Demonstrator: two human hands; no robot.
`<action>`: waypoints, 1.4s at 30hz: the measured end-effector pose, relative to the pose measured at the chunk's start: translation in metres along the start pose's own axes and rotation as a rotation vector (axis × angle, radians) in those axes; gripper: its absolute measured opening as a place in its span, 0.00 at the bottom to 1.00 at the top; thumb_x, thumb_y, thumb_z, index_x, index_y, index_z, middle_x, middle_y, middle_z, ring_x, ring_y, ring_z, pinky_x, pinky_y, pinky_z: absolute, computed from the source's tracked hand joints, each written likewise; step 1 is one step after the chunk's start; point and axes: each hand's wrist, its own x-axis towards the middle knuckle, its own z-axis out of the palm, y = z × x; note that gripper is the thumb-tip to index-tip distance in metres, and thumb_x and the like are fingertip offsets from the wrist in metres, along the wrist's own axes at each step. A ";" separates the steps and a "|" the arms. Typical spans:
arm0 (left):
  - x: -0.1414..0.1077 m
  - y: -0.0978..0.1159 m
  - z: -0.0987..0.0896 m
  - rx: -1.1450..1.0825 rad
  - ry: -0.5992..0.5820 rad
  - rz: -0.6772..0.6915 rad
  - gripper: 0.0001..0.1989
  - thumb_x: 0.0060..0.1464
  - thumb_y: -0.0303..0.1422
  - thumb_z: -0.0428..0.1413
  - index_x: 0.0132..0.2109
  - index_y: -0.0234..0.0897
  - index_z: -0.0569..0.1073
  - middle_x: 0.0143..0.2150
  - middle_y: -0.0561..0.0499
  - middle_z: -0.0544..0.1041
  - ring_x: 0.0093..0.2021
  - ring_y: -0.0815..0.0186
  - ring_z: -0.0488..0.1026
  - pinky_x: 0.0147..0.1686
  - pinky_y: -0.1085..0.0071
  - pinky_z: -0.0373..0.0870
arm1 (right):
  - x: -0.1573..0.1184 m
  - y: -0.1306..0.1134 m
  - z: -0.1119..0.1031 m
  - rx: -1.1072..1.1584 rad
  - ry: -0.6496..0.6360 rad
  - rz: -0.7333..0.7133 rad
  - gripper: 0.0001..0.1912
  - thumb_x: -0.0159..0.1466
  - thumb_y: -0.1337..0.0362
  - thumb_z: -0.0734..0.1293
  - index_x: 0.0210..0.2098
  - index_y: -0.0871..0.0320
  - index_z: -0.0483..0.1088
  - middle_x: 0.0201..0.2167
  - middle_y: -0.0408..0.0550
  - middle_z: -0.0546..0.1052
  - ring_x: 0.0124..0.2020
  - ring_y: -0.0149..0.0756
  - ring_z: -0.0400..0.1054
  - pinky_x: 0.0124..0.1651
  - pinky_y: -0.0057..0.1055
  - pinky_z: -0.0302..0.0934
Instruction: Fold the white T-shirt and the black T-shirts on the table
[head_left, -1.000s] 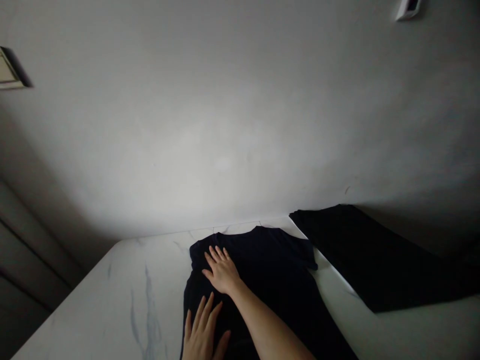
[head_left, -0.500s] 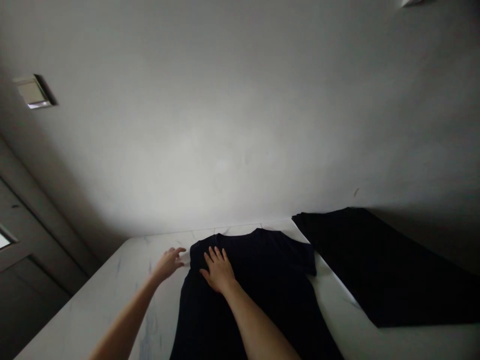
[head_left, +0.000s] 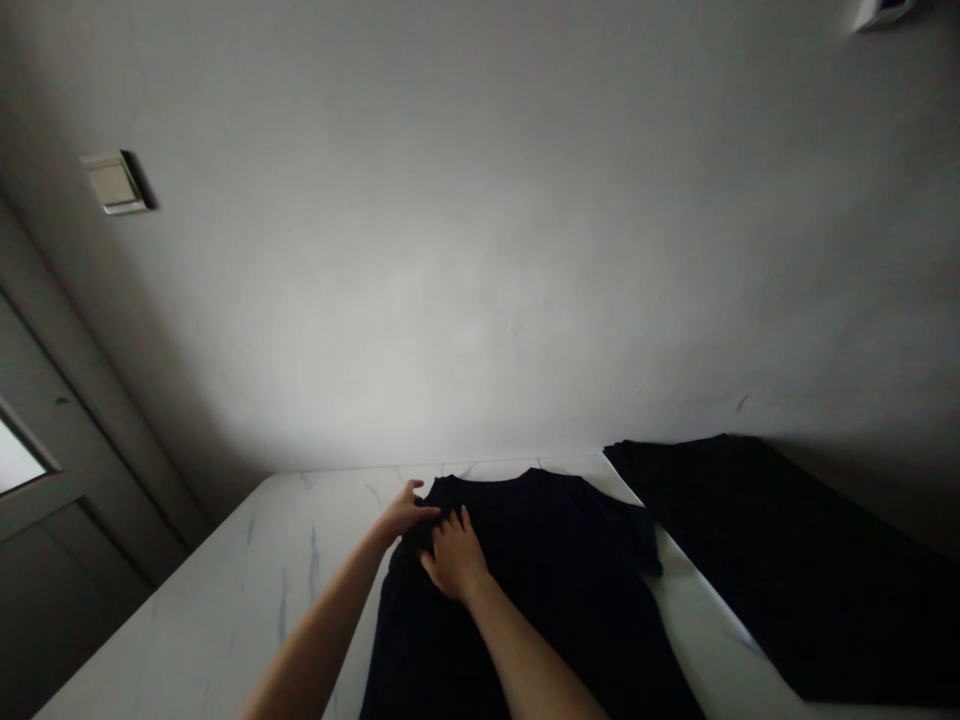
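A dark short-sleeved T-shirt point(head_left: 551, 570) lies spread on a white marbled tabletop, its neckline toward the wall. My left hand point(head_left: 403, 514) is at the shirt's upper left shoulder edge, thumb and forefinger apart with dark cloth between them; its other fingers are mostly hidden. Just to its right, my right hand point(head_left: 457, 562) rests on the upper left part of the shirt, palm down and fingers spread. The sleeve on the right side is stretched out, while no sleeve sticks out on the left.
On the right lies a folded black cloth point(head_left: 780, 560), close to the shirt's right sleeve. The marbled tabletop point(head_left: 225, 600) meets a grey wall point(head_left: 480, 250) at the back. A wall switch point(head_left: 116, 184) is at upper left, above a panelled door point(head_left: 52, 490).
My left hand has moved right, from beside the shirt onto its shoulder edge. My right hand stays on the cloth, fingers slightly more bent. The view has shifted a little left.
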 end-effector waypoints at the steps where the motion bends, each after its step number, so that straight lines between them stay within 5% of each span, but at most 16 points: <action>1: 0.001 0.000 -0.005 0.032 -0.005 -0.027 0.39 0.41 0.39 0.66 0.59 0.29 0.64 0.42 0.43 0.78 0.37 0.61 0.75 0.34 0.69 0.72 | 0.000 0.001 0.001 0.004 0.010 -0.002 0.30 0.69 0.53 0.56 0.62 0.68 0.65 0.63 0.63 0.65 0.69 0.53 0.49 0.71 0.50 0.31; 6: 0.004 0.000 -0.054 0.190 -0.017 -0.128 0.22 0.31 0.32 0.67 0.39 0.34 0.77 0.24 0.56 0.74 0.27 0.65 0.71 0.24 0.73 0.64 | 0.000 0.005 0.006 0.048 0.071 -0.020 0.35 0.69 0.50 0.55 0.67 0.67 0.55 0.68 0.61 0.56 0.71 0.51 0.44 0.71 0.50 0.32; 10: -0.007 -0.008 -0.085 0.306 0.069 -0.230 0.12 0.42 0.31 0.62 0.37 0.32 0.77 0.15 0.59 0.66 0.20 0.67 0.67 0.20 0.73 0.58 | 0.002 0.005 0.005 0.061 0.031 -0.012 0.37 0.70 0.48 0.52 0.69 0.68 0.51 0.70 0.59 0.49 0.72 0.50 0.39 0.71 0.51 0.30; 13: -0.025 -0.019 -0.091 0.397 0.170 -0.276 0.07 0.47 0.30 0.58 0.36 0.32 0.76 0.18 0.56 0.70 0.23 0.66 0.70 0.22 0.73 0.60 | 0.002 0.004 0.003 0.057 -0.006 0.004 0.37 0.70 0.47 0.51 0.69 0.67 0.49 0.71 0.59 0.47 0.72 0.49 0.37 0.71 0.51 0.28; 19: -0.055 -0.028 -0.078 0.571 0.307 -0.290 0.06 0.49 0.31 0.57 0.36 0.35 0.76 0.35 0.45 0.81 0.40 0.56 0.78 0.32 0.69 0.68 | 0.000 0.004 0.002 0.070 -0.004 0.005 0.37 0.70 0.45 0.49 0.69 0.64 0.51 0.71 0.57 0.47 0.72 0.47 0.36 0.71 0.50 0.27; 24: -0.053 -0.007 -0.048 0.730 0.414 -0.137 0.16 0.54 0.25 0.47 0.47 0.33 0.74 0.50 0.35 0.77 0.53 0.47 0.73 0.49 0.52 0.68 | 0.000 0.003 0.001 0.070 -0.014 0.005 0.37 0.70 0.46 0.50 0.69 0.65 0.50 0.71 0.58 0.46 0.72 0.48 0.36 0.71 0.51 0.27; 31: -0.011 0.012 0.023 0.753 0.054 0.395 0.22 0.62 0.31 0.45 0.61 0.44 0.68 0.64 0.52 0.69 0.65 0.67 0.63 0.63 0.68 0.60 | 0.004 0.000 -0.001 0.068 -0.042 0.022 0.36 0.69 0.48 0.54 0.69 0.66 0.50 0.70 0.59 0.51 0.72 0.47 0.36 0.71 0.50 0.27; 36: 0.003 -0.001 0.029 0.834 0.021 0.444 0.25 0.65 0.30 0.38 0.67 0.39 0.60 0.71 0.44 0.56 0.70 0.61 0.54 0.66 0.55 0.56 | 0.005 0.004 0.005 0.160 0.029 0.015 0.37 0.69 0.50 0.56 0.69 0.68 0.51 0.69 0.61 0.53 0.72 0.47 0.38 0.71 0.50 0.28; 42: 0.001 0.019 0.031 0.929 0.108 0.414 0.23 0.60 0.25 0.45 0.59 0.44 0.71 0.68 0.41 0.63 0.67 0.50 0.60 0.60 0.45 0.62 | 0.011 0.006 0.001 0.309 0.120 0.024 0.40 0.62 0.56 0.67 0.68 0.67 0.53 0.68 0.62 0.57 0.70 0.49 0.47 0.70 0.46 0.39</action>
